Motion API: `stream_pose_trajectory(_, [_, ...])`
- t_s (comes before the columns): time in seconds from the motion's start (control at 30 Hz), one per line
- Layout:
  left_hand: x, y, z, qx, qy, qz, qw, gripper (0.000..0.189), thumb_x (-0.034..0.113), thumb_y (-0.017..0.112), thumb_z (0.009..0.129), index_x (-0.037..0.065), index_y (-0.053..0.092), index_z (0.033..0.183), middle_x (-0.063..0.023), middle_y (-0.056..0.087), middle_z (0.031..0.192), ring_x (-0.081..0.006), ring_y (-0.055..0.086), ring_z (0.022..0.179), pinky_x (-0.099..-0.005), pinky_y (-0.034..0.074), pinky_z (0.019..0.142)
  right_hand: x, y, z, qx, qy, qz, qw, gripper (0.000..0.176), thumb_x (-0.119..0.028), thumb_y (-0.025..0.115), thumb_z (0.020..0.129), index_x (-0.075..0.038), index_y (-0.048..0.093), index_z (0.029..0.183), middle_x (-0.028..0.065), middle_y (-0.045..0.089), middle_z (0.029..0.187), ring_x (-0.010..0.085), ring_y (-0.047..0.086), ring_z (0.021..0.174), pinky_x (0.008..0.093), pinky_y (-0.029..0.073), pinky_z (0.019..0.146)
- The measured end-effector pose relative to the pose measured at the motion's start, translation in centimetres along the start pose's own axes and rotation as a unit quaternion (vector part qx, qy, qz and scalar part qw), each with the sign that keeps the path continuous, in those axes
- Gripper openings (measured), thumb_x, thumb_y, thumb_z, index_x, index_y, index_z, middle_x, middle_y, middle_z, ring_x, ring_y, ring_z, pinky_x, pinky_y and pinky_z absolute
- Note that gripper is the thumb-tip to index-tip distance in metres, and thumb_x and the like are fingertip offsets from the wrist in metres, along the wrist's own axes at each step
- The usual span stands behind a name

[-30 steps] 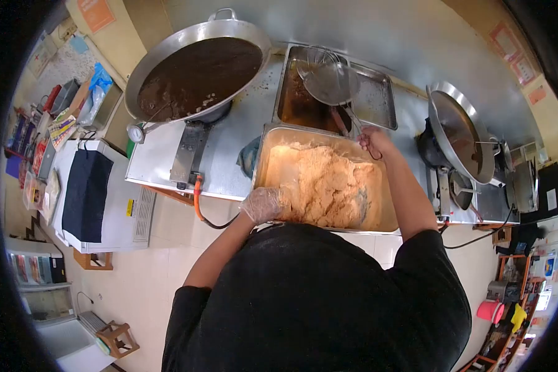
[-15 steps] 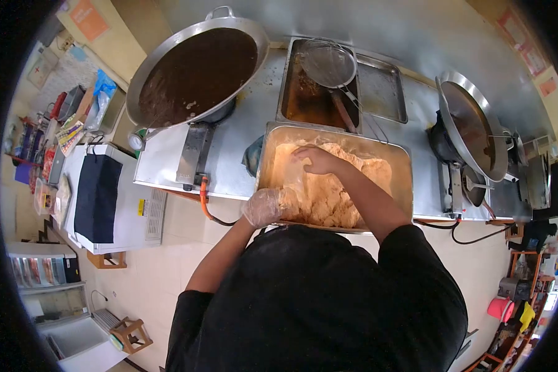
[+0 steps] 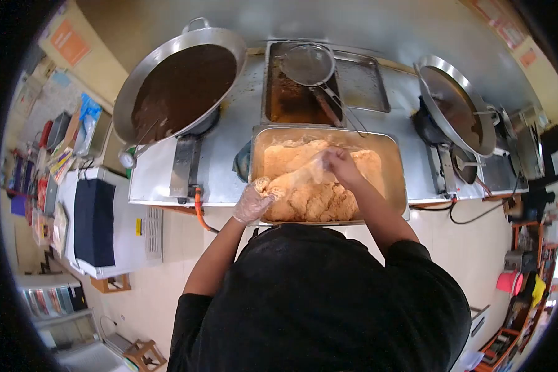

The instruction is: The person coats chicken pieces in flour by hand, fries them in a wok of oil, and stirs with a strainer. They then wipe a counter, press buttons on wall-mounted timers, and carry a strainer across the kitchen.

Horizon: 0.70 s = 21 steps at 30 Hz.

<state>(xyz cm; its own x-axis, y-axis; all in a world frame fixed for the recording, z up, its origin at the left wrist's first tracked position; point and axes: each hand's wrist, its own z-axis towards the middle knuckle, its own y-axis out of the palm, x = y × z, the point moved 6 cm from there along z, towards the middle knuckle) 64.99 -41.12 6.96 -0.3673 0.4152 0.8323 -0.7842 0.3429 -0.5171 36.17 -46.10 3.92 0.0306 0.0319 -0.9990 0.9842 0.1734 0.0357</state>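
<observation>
A large metal tray (image 3: 400, 173) in front of me is filled with pale orange, floury breading (image 3: 319, 201), clumped in places. My left hand (image 3: 252, 203), in a clear plastic glove with flour on its fingers, is closed at the tray's left edge. Above the breading, my bare right hand (image 3: 340, 164) is closed in a pinch. A thin, clear, flour-dusted plastic piece (image 3: 313, 168), which looks like a loose glove, stretches between the two hands. Both appear to grip it, though the left end blends with the breading.
Behind the tray, a strainer (image 3: 308, 64) rests over an oily pan (image 3: 279, 93), beside a shallow tray (image 3: 367, 84). A big wok of dark oil (image 3: 186, 87) stands left on a burner; another wok (image 3: 456, 111) stands right. An orange hose (image 3: 198, 211) hangs at the counter's front.
My right hand has lifted off the breading and moved right, drawing the clear plastic out between my hands. My left hand has turned and stays by the tray's left edge.
</observation>
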Motion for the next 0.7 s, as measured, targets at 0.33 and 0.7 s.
stream_pose_trajectory(0.33, [7.2,4.2,2.6,0.001,0.119,0.06,0.991,0.032,0.028,0.074,0.081,0.005,0.066,0.103,-0.0137,0.067,0.09,-0.0338,0.065,0.08,-0.0412,0.053,0.075,1.0,-2.7,-11.7,0.099,0.035,0.387,0.916,0.055,-0.044,0.049,0.1,-0.014,0.04,0.144,0.0049,0.046,0.14,0.0287,0.044,0.13,0.0587,0.04,0.103])
stream_pose_trajectory(0.7, [11.4,11.7,6.8,-0.053,-0.075,0.048,0.995,0.033,0.023,0.067,0.083,0.003,0.063,0.109,-0.024,0.066,0.101,-0.0418,0.062,0.099,-0.0504,0.049,0.088,-4.8,3.1,-13.2,0.003,0.058,0.226,0.973,0.077,-0.045,0.055,0.096,-0.019,0.014,0.156,0.0063,0.016,0.161,0.0236,0.026,0.144,0.0464,0.033,0.111])
